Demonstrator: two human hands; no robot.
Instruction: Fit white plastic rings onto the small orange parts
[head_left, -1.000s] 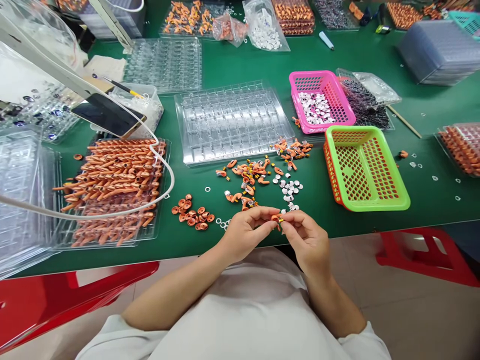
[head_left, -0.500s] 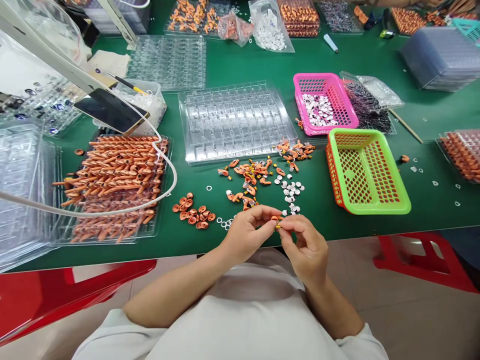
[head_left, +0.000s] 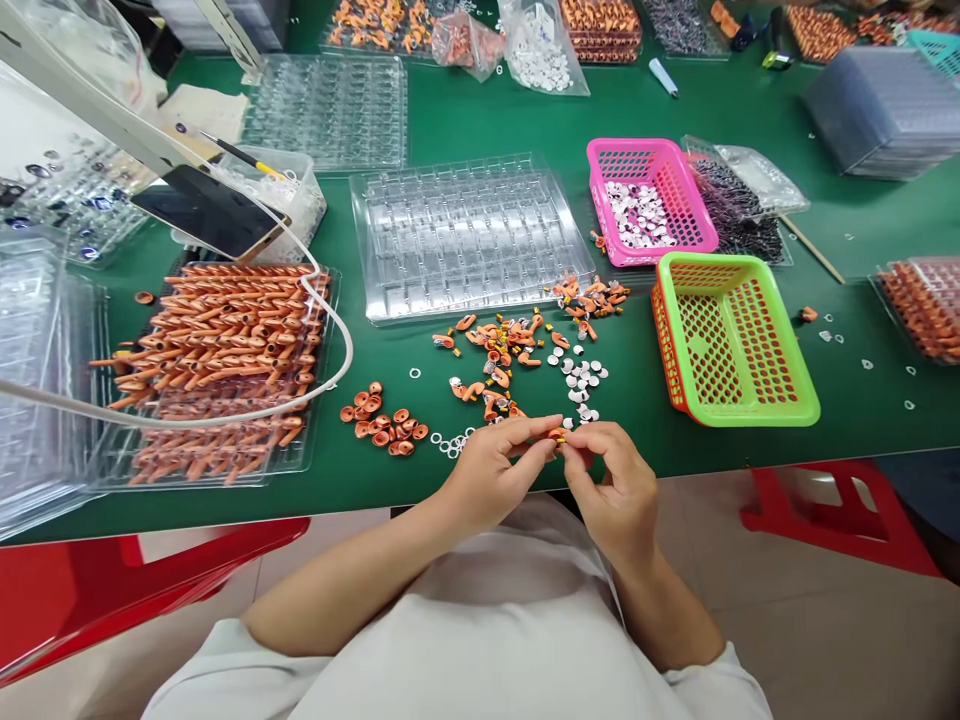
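- Left hand (head_left: 491, 470) and right hand (head_left: 615, 485) meet at lower centre of frame, fingertips pinching one small orange part (head_left: 556, 436).
- Part sits between both hands, equally near, above the green table (head_left: 525, 110) edge; its long axis cannot be told.

The person wears a white short-sleeved shirt (head_left: 480, 640). The sleeves end above the elbows, leaving both forearms bare. The left hand (head_left: 491, 470) and right hand (head_left: 619, 490) carry no gloves, rings or watch.
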